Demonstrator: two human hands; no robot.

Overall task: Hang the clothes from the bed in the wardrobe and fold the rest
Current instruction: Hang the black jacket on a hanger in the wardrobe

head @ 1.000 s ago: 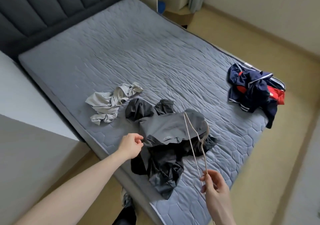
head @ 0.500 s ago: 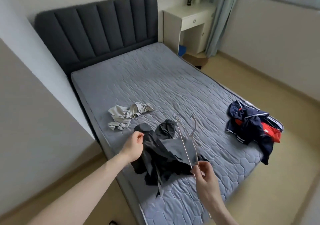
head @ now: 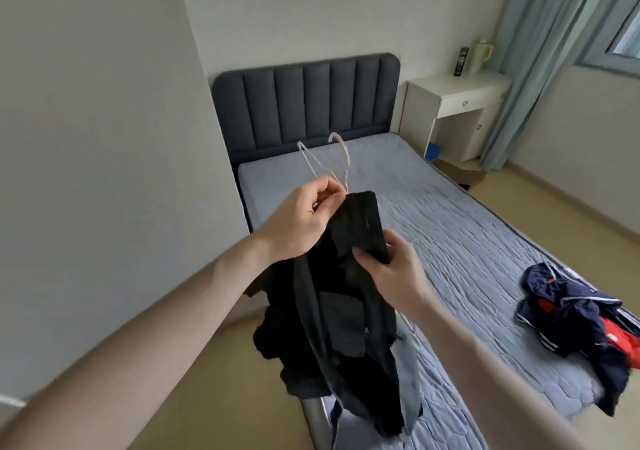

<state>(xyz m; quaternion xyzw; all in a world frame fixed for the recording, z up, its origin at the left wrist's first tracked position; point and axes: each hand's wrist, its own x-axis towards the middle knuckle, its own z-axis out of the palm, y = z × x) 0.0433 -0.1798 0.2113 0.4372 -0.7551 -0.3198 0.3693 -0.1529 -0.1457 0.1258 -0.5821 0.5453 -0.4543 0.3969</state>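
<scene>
2 hands busy: left hand (head: 300,219) pinches hanger (head: 325,158) (hook up); right hand (head: 391,271) grips black jacket (head: 343,325).

Black jacket (head: 346,328): thin matt cloth, limp, creased. Hanger (head: 332,158): slim pale wire, smooth, faint sheen. Mattress (head: 467,241): grey quilted cloth, stitched pattern, matt. Headboard (head: 304,103): dark padded upholstery, ribbed, matt. Navy and red jacket (head: 571,318): slick synthetic cloth, slight shine. Nightstand (head: 457,103): white, smooth. Curtain (head: 540,51): soft cloth.
</scene>
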